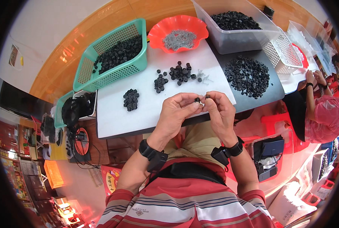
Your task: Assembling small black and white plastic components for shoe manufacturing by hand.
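Well, black pieces (180, 73) dot the tabletop (120, 123) (white) — red stool (275, 121) nearby.

Left fingers (185, 98) pinched beside right fingers (219, 97)

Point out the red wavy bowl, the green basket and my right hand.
Red wavy bowl (156, 36): head view, bare inner wall at its left.
Green basket (116, 76): head view, outer wall nearest you.
Right hand (220, 116): head view, middle of the hand.

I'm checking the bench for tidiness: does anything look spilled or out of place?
Perhaps the few silvery pins lying loose on the white board, since many more sit in the red bowl; they may be there on purpose.
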`<state>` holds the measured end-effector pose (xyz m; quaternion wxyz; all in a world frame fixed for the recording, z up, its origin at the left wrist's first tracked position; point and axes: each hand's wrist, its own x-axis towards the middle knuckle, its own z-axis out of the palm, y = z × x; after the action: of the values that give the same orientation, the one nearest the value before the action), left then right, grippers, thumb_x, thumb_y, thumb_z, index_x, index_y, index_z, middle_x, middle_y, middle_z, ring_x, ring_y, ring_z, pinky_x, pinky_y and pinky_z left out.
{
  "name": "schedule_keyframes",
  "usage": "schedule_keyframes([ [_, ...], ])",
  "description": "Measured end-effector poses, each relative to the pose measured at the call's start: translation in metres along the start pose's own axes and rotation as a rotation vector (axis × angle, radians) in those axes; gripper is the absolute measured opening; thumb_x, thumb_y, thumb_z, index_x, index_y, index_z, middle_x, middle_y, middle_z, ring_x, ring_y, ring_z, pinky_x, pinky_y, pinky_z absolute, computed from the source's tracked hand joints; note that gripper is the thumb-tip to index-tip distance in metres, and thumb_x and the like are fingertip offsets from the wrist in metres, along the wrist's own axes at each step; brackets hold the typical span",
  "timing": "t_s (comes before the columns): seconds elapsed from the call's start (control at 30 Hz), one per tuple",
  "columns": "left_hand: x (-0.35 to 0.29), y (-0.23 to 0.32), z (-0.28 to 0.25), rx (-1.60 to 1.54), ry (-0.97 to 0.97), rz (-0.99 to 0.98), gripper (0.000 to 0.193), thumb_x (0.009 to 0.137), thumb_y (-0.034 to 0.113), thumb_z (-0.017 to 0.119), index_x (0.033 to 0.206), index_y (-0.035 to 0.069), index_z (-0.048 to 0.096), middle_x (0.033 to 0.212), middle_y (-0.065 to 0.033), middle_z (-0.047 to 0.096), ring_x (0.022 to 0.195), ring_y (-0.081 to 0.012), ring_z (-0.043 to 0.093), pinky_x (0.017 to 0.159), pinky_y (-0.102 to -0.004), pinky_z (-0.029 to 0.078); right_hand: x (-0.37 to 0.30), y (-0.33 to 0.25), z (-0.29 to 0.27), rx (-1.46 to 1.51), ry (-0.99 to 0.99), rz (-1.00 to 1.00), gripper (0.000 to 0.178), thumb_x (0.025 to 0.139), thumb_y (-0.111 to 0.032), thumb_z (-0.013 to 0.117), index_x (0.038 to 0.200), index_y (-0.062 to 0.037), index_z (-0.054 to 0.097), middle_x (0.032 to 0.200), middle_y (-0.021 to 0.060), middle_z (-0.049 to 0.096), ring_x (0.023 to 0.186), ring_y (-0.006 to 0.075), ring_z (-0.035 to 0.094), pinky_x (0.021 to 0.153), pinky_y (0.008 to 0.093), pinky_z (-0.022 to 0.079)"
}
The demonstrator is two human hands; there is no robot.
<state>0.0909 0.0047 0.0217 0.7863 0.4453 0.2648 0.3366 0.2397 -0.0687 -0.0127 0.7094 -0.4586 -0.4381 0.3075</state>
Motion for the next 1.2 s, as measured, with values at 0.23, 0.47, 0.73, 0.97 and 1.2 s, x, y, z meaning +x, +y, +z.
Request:
schedule_keyframes([
  [0.23, -0.001, -0.004, -0.009, -0.139, 0.056, -0.036, 0.019, 0.099, 0.007, 0.066, 0.116, -0.001, 0.065, 0.115, -0.0166, 0.071, 0.098, -0.0196, 0.072, 0.089, -0.032, 0.063, -0.005, -0.004, -0.003, -0.009, -0.002, 0.044, 0.025, 0.102, -0.013, 0.064, 0.118, 0.005, 0.061, 0.099, 0.0061, 0.069, 0.082, 0.009, 0.065, 0.072, 0.0251, 0.058],
  [0.47, -0.004, -0.004, -0.01, -0.242, 0.022, -0.067, 0.021, 0.1, 0.008, 0.065, 0.119, -0.001, 0.065, 0.118, -0.0178, 0.07, 0.098, -0.0202, 0.073, 0.09, -0.032, 0.063, -0.009, -0.009, -0.004, -0.149, -0.039, 0.002, 0.023, 0.101, -0.013, 0.066, 0.117, 0.0022, 0.063, 0.097, 0.0077, 0.07, 0.08, 0.0112, 0.067, 0.071, 0.0267, 0.056],
  [0.73, -0.006, -0.005, -0.01, -0.262, -0.007, -0.075, 0.023, 0.1, 0.006, 0.064, 0.122, 0.001, 0.066, 0.122, -0.0144, 0.069, 0.107, -0.0199, 0.07, 0.096, -0.0324, 0.061, -0.005, -0.02, -0.002, -0.366, -0.089, -0.169, 0.018, 0.097, -0.009, 0.069, 0.112, 0.0001, 0.066, 0.095, 0.0132, 0.07, 0.077, 0.0184, 0.069, 0.067, 0.0297, 0.054],
  [0.97, -0.008, -0.007, -0.008, -0.297, -0.027, -0.061, 0.022, 0.098, 0.003, 0.065, 0.12, -0.001, 0.067, 0.122, -0.0161, 0.069, 0.107, -0.02, 0.069, 0.095, -0.0313, 0.061, -0.004, -0.022, -0.001, -0.434, -0.104, -0.246, 0.02, 0.094, -0.005, 0.07, 0.113, -0.0012, 0.066, 0.091, 0.0136, 0.067, 0.072, 0.0227, 0.067, 0.063, 0.0319, 0.053],
  [1.2, -0.01, -0.008, -0.005, -0.256, -0.021, -0.054, 0.022, 0.097, 0.0, 0.065, 0.119, -0.001, 0.068, 0.122, -0.0154, 0.068, 0.109, -0.0201, 0.068, 0.098, -0.032, 0.06, -0.004, -0.024, -0.002, -0.484, -0.11, -0.288, 0.021, 0.092, -0.005, 0.071, 0.112, -0.0015, 0.066, 0.091, 0.0134, 0.067, 0.071, 0.0239, 0.067, 0.062, 0.0328, 0.052],
])
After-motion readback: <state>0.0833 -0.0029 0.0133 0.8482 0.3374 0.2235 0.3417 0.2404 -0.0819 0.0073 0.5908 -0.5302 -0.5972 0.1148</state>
